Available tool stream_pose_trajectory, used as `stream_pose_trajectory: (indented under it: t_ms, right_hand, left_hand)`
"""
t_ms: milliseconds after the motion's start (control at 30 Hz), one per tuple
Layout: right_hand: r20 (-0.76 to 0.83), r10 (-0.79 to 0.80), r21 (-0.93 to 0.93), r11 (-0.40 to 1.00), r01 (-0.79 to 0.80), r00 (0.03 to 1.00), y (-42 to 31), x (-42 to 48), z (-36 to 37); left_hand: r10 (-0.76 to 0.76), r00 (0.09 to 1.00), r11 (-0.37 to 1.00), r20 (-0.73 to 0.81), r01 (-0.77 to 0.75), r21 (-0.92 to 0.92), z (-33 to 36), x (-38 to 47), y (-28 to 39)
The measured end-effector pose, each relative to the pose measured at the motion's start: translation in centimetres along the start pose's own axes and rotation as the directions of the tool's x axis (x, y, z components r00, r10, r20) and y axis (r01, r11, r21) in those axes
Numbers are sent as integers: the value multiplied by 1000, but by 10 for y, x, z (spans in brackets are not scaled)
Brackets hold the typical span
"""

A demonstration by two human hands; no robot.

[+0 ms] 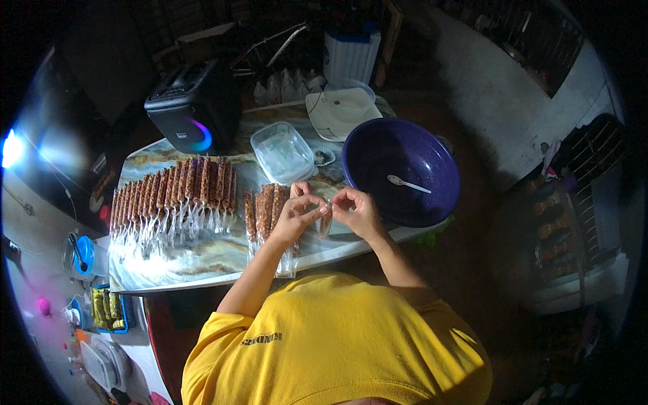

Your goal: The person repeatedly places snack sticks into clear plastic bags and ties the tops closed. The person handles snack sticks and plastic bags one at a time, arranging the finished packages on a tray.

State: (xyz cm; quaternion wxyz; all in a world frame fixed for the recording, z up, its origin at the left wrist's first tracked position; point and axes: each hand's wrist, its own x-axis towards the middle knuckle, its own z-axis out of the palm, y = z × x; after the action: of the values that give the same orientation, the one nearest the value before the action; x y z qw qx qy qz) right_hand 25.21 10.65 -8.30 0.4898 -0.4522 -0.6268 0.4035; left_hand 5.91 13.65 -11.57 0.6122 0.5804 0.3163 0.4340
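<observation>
My left hand point(299, 215) and my right hand point(358, 213) meet at the table's near right part. Fingertips of both pinch the gathered clear end of a narrow plastic bag point(325, 226), whose brown filling hangs below. Left of it lie several long filled bags point(264, 207) of what look like peanuts, partly behind my left forearm. Farther left, many similar slim bags point(174, 190) rest in an overlapping row, their loose clear ends toward me. Beside my right hand sits a large purple basin point(369, 136) with a pale spoon point(409, 184) inside.
A clear plastic container point(282, 149) holds plastic pieces behind my left hand. A black speaker point(195, 111) with a lit ring stands at the back left. A white tray or lid point(324, 119) lies behind the basin. The marble-patterned table point(202, 260) ends just before my body.
</observation>
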Motion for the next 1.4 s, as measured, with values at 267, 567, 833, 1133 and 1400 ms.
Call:
stream_pose_trajectory:
  t_ms: [267,567,833,1133,1400]
  right_hand:
    - [-128,-251,-317,927,201,959,-20,-2,5]
    - [-95,66,-87,993,-74,993,-25,-7,-2]
    - [-155,-187,-244,959,146,970,-7,-5,2]
    - [136,-733,-669,428,608,666,-18,5,-10]
    - [-82,-394,-445,836,320,915,-40,-2,2]
  left_hand:
    - [148,958,984,-245,-117,137,19,3,-18]
    - [473,861,791,-184,-324,519,29,-3,7]
    - [467,859,755,-211,-262,601,35,-4,15]
    - [90,964,988,-249,-119,-103,34,14,-2]
    - [270,906,961,-327,-236,140,32,10,11]
